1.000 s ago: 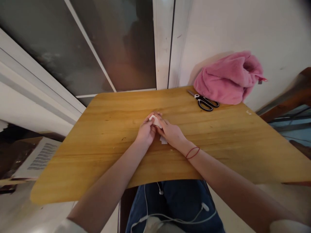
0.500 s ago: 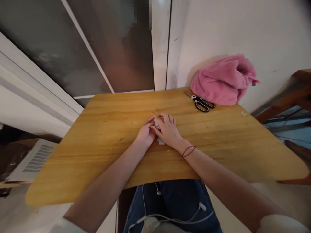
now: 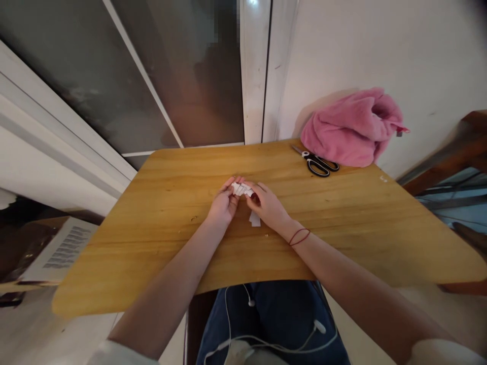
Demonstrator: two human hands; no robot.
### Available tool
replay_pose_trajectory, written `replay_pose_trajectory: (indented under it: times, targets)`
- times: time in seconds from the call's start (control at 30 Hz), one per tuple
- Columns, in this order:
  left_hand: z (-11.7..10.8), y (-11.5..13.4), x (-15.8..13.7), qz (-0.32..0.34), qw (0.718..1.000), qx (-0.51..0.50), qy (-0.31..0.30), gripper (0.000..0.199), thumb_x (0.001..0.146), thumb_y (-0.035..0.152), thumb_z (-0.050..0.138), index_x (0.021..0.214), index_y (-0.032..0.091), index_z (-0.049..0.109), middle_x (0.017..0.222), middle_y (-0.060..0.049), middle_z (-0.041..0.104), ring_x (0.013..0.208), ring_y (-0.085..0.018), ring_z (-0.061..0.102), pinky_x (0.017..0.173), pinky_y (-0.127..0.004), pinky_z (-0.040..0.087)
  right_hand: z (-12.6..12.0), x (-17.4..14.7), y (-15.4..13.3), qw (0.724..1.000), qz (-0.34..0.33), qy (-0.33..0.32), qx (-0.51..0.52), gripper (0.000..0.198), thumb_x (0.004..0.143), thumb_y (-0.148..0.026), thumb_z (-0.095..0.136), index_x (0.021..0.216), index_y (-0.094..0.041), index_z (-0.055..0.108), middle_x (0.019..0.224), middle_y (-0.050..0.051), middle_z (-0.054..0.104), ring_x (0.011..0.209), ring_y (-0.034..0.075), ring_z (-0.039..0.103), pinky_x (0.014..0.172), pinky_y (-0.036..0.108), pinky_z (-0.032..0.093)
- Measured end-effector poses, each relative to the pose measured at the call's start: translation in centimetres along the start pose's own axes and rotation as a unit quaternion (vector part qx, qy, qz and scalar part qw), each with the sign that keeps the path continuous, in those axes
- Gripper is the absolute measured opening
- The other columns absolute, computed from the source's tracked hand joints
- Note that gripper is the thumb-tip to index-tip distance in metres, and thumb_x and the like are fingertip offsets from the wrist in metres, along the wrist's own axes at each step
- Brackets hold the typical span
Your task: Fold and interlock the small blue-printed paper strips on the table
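Observation:
A small folded strip of white paper (image 3: pixel 241 189) with dark lines is stretched between my two hands, just above the middle of the table. My left hand (image 3: pixel 223 205) grips its left end, fingers curled beneath it. Its right end is pinched between the thumb and fingers of my right hand (image 3: pixel 267 205), whose wrist has a thin red cord around it. Below my right fingers, white paper pieces (image 3: pixel 255 219) lie on the wooden table (image 3: pixel 171 203). I cannot tell whether these join the held paper.
Black-handled scissors (image 3: pixel 317 163) lie at the back right beside a pink plush bundle (image 3: pixel 353 129) against the wall. A printed cardboard box (image 3: pixel 57 248) stands left of the table. White earphones (image 3: pixel 319 327) rest on my lap. A sliding glass door (image 3: pixel 190 76) is behind the table.
My hands have drawn slightly apart and the right one has turned, so the white paper between them now shows. More of the paper pieces below is visible. The view has shifted slightly.

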State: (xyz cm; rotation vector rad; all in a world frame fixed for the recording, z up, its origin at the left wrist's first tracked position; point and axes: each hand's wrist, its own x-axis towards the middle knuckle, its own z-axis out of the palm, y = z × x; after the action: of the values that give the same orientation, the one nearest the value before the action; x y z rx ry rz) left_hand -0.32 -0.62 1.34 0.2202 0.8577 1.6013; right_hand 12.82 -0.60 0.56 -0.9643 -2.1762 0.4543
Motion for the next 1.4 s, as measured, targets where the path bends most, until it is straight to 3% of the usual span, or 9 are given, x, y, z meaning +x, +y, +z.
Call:
replay_pose_trajectory:
  times: [0.17, 0.33, 0.5, 0.7, 0.97, 1.07, 1.2, 1.27, 1.4]
  targets:
    - [0.0, 0.5, 0.2, 0.016, 0.999, -0.018, 0.027, 0.034, 0.083, -0.001, 0.034, 0.106, 0.01, 0.057, 0.103, -0.013, 0.064, 0.089, -0.014, 0.064, 0.078, -0.022, 0.051, -0.3, -0.1, -0.4, 0.998, -0.004, 0.063, -0.029, 0.042, 0.089, -0.031, 0.036, 0.128, -0.015, 0.041, 0.098, 0.009, 0.053, 0.09, 0.019, 0.049, 0.084, 0.036, 0.042]
    - [0.6, 0.0, -0.9, -0.106, 0.994, -0.015, 0.012, 0.028, 0.088, 0.021, 0.04, 0.101, 0.005, 0.059, 0.092, -0.016, 0.064, 0.08, -0.018, 0.064, 0.07, -0.024, 0.053, 0.4, 0.1, -0.4, 0.993, 0.023, 0.051, -0.1, 0.056, 0.083, -0.044, 0.046, 0.132, -0.018, 0.038, 0.114, 0.012, 0.047, 0.107, 0.027, 0.04, 0.091, 0.045, 0.035]
    - [0.6, -0.7, -1.4, -0.063, 0.998, 0.02, -0.014, 0.037, 0.079, -0.002, 0.044, 0.112, 0.01, 0.055, 0.094, -0.01, 0.065, 0.078, -0.011, 0.064, 0.077, -0.018, 0.051, 0.7, 0.0, 0.0, 0.996, 0.027, 0.059, -0.068, 0.044, 0.082, -0.042, 0.05, 0.118, -0.018, 0.051, 0.106, 0.011, 0.048, 0.102, 0.024, 0.043, 0.089, 0.04, 0.038]
    - [0.5, -0.9, -1.1, -0.057, 0.998, 0.008, -0.029, 0.047, 0.079, -0.006, 0.039, 0.121, 0.013, 0.049, 0.121, -0.014, 0.056, 0.105, -0.015, 0.058, 0.085, -0.019, 0.049, 0.7, 0.0, 0.8, 0.997, 0.027, 0.064, -0.036, 0.024, 0.082, -0.034, 0.053, 0.098, -0.017, 0.062, 0.09, 0.008, 0.053, 0.088, 0.02, 0.049, 0.081, 0.036, 0.042]
    - [-0.2, 1.1, 0.1, 0.01, 0.999, -0.052, 0.008, 0.049, 0.078, -0.009, 0.032, 0.121, 0.01, 0.045, 0.126, -0.016, 0.051, 0.11, -0.018, 0.055, 0.086, -0.023, 0.05, -0.3, -0.2, 0.7, 0.991, 0.045, 0.12, 0.032, 0.028, 0.084, -0.034, 0.051, 0.107, -0.019, 0.06, 0.09, 0.007, 0.055, 0.083, 0.018, 0.051, 0.073, 0.032, 0.045]
    - [0.0, 1.0, -0.1, -0.026, 0.998, -0.048, -0.004, 0.035, 0.084, 0.003, 0.033, 0.113, 0.009, 0.051, 0.117, -0.017, 0.056, 0.102, -0.019, 0.06, 0.078, -0.024, 0.053, -0.4, 0.0, 0.6, 0.989, 0.037, 0.142, 0.01, 0.032, 0.086, -0.037, 0.046, 0.111, -0.019, 0.057, 0.094, 0.008, 0.055, 0.087, 0.019, 0.049, 0.078, 0.034, 0.043]
    - [0.3, -0.2, -0.2, -0.095, 0.994, -0.034, -0.049, 0.03, 0.088, 0.026, 0.04, 0.105, 0.008, 0.055, 0.106, -0.018, 0.061, 0.094, -0.022, 0.063, 0.069, -0.027, 0.056, -0.1, 0.1, 0.4, 0.992, 0.024, 0.103, -0.068, 0.04, 0.084, -0.044, 0.048, 0.114, -0.02, 0.056, 0.104, 0.009, 0.053, 0.1, 0.024, 0.044, 0.091, 0.041, 0.036]
    - [0.3, -0.5, 0.0, -0.086, 0.995, -0.024, -0.047, 0.026, 0.085, 0.012, 0.043, 0.108, 0.008, 0.054, 0.107, -0.017, 0.062, 0.095, -0.02, 0.063, 0.074, -0.025, 0.055, 0.0, 0.0, 0.4, 0.992, 0.036, 0.093, -0.081, 0.043, 0.083, -0.046, 0.048, 0.118, -0.02, 0.052, 0.109, 0.01, 0.051, 0.102, 0.025, 0.043, 0.092, 0.041, 0.034]
    - [0.0, 0.1, 0.5, -0.043, 0.997, -0.037, -0.043, 0.045, 0.077, -0.008, 0.037, 0.116, 0.01, 0.05, 0.119, -0.016, 0.056, 0.104, -0.018, 0.059, 0.083, -0.023, 0.052, -0.3, -0.4, 0.5, 0.993, 0.058, 0.075, -0.072, 0.047, 0.08, -0.05, 0.05, 0.116, -0.019, 0.051, 0.104, 0.01, 0.053, 0.099, 0.024, 0.045, 0.088, 0.04, 0.036]
